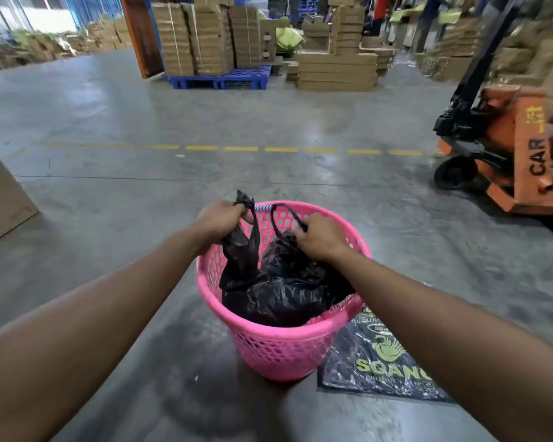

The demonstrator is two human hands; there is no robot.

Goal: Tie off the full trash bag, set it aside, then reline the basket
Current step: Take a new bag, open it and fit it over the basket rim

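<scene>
A pink perforated plastic basket stands on the concrete floor just in front of me. Inside it sits a full black trash bag, its top gathered into two handle loops. My left hand grips the left handle, pulled up above the rim. My right hand pinches the right handle loop over the middle of the basket. A flat pack of black bags with a gold swan logo lies on the floor against the basket's right side.
An orange pallet jack stands at the right. A cardboard box sits at the left edge. Stacked cartons on a blue pallet line the back beyond a dashed yellow floor line.
</scene>
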